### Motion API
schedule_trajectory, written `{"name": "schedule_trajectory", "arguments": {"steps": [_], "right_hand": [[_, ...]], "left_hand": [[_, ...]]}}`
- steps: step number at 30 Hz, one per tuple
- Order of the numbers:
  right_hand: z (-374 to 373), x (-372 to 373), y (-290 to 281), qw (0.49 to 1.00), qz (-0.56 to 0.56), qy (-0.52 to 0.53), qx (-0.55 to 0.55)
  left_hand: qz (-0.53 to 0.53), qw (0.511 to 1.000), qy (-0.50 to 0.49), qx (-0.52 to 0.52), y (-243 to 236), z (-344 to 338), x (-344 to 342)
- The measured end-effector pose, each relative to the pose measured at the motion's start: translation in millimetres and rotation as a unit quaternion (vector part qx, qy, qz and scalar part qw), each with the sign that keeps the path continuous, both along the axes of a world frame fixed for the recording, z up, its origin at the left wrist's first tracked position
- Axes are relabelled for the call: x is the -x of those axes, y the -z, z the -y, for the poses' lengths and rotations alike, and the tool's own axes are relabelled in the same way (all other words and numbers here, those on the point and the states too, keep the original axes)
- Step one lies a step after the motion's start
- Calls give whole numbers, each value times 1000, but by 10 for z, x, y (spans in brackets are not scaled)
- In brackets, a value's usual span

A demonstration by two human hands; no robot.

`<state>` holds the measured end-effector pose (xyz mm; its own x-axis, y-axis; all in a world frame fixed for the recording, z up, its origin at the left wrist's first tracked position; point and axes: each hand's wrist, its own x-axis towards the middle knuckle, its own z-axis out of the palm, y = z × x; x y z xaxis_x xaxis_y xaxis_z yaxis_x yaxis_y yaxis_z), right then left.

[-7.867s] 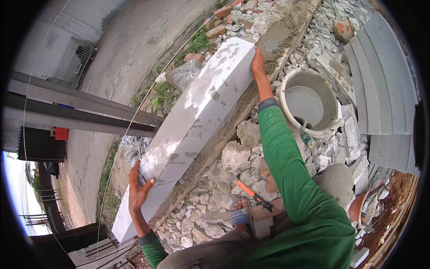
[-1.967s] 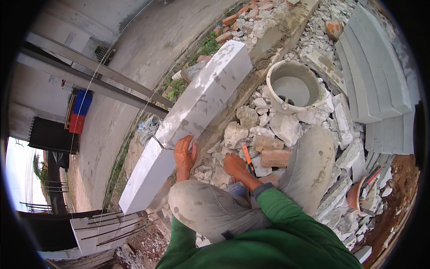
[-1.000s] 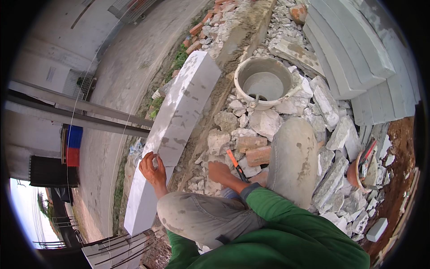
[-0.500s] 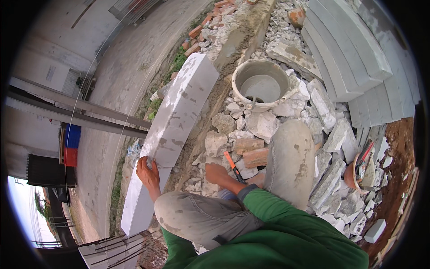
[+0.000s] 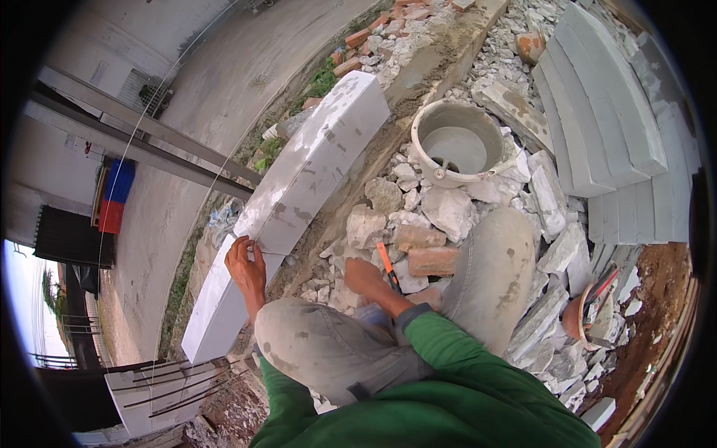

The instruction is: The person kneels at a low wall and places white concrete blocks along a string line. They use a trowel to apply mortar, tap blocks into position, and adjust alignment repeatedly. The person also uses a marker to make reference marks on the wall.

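Two white lightweight blocks lie end to end in a row on a mortared ledge. The far block [image 5: 314, 164] has dark damp patches on its faces. My left hand [image 5: 248, 272] rests at the joint, its fingers apart and touching the top of the near block [image 5: 213, 310]. My right hand [image 5: 367, 280] is closed and held low over the rubble between my knees; what its fingers hold, if anything, is hidden. Just beyond its wrist lies an orange-and-black handled tool [image 5: 387, 261], its lower part behind the forearm.
A round bucket of grey mortar [image 5: 459, 145] stands on broken rubble [image 5: 448, 209]. Grey blocks [image 5: 597, 112] are stacked at the right, above a clay-coloured bowl [image 5: 575, 317] holding tools. Taut string [image 5: 216, 179] runs along the left, beside a paved lane [image 5: 224, 89].
The whole view has shifted and turned a little. My left hand stays at the joint between the blocks, and my right hand remains closed beside the orange-and-black tool.
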<state>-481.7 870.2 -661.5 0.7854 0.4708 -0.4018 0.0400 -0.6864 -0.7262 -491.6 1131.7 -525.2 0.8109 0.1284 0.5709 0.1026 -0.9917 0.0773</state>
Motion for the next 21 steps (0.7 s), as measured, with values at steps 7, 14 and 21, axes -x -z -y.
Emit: {"name": "schedule_trajectory", "arguments": {"steps": [7, 14, 21], "right_hand": [[-6, -33, 20, 1000, -9, -13, 12], [31, -33, 99, 999, 16, -27, -11], [17, -44, 157, 999, 10, -45, 19]], "left_hand": [[30, 999, -8, 41, -107, 45, 123], [15, 989, -44, 143, -121, -443, 166], [-146, 983, -12, 115, -63, -938, -30]]}}
